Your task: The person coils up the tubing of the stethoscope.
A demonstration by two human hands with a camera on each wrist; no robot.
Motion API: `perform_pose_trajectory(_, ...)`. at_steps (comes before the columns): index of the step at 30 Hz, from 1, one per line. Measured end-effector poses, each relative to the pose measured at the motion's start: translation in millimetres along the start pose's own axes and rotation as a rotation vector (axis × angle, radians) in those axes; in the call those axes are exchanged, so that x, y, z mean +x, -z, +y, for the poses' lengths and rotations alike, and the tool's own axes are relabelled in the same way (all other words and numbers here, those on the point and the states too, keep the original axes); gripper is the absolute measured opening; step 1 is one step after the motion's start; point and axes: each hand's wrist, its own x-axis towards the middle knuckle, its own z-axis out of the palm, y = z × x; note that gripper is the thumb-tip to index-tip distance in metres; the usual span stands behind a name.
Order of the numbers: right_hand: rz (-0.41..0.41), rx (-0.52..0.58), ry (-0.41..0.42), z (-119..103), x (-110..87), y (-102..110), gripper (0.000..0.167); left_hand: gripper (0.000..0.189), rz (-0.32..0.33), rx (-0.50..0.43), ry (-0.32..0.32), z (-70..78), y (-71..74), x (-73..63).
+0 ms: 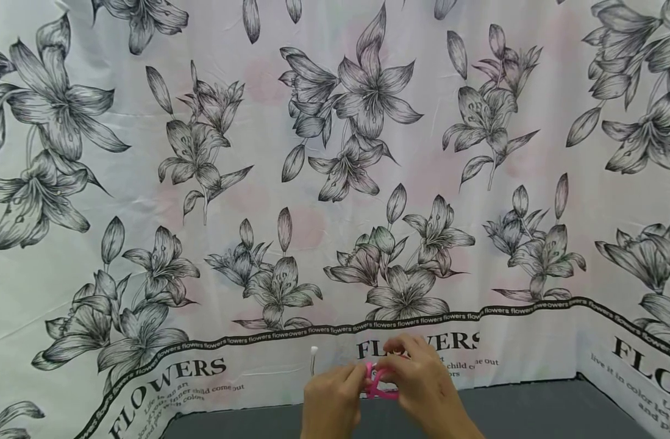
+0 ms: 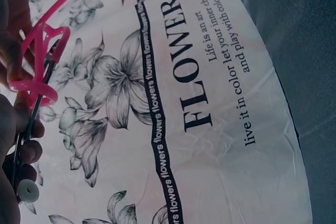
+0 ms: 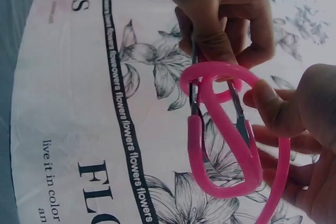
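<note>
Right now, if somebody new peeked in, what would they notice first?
Probably the bright pink tube, looped around shiny metal tubes between the left hand and the right hand, low in the head view. Then the big black-line flowers printed across the pale sheet behind them.

The cloth (image 1: pixel 269 128) bears all the print. Its black band (image 1: pixel 335 329) repeats "flowers" in small white letters. Below it stand black capitals (image 1: pixel 170 384), "FLOWERS": whole at left in the head view, partly hidden mid-frame, cut to "FLO" at right. Smaller lines (image 2: pixel 230 80) read "Life is an art", "live it in color let your inner child come out", "and play with colors".
</note>
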Motion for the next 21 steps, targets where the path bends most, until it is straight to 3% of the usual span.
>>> perform_pose_trajectory(6,0.009,-0.055,-0.062,-1.3,-2.5,-4.0,0.033,0.032,-0.06,-0.048,-0.002,-1.4,3.4,0.1)
perform_pose_trajectory(14,0.013,-0.083,-0.094,-0.2,-3.4,-0.9,0.032,0.02,-0.057,-0.066,-0.082,-2.8,4.2,0.1)
perform_pose_trajectory(21,-0.005,-0.027,-0.152,-0.3,-3.4,0.6,0.033,0.039,-0.095,-0.116,-0.083,-2.9,7.4,0.6)
